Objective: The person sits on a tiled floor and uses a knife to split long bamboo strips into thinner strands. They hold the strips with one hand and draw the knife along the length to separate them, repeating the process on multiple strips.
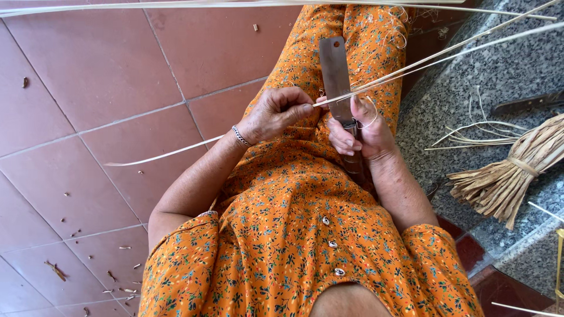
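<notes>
I sit in an orange flowered dress and look down at my lap. My right hand [359, 134] grips the handle of a broad flat steel knife [335, 71], whose blade points away over my thigh. My left hand [276, 113], with a bracelet at the wrist, pinches a thin pale strip of cane [435, 57] right at the blade's edge. The strip runs up to the right past the blade, and a pale strip [158, 157] trails left over the floor. Fine curled shavings [397, 30] lie on my knee.
Red-brown floor tiles [94, 88] with scattered chips lie to the left. A speckled grey stone ledge [505, 70] at the right carries a tied bundle of dry strips [512, 170], loose thin slivers [470, 132] and a dark blade [529, 103]. Long strips [176, 6] cross the top.
</notes>
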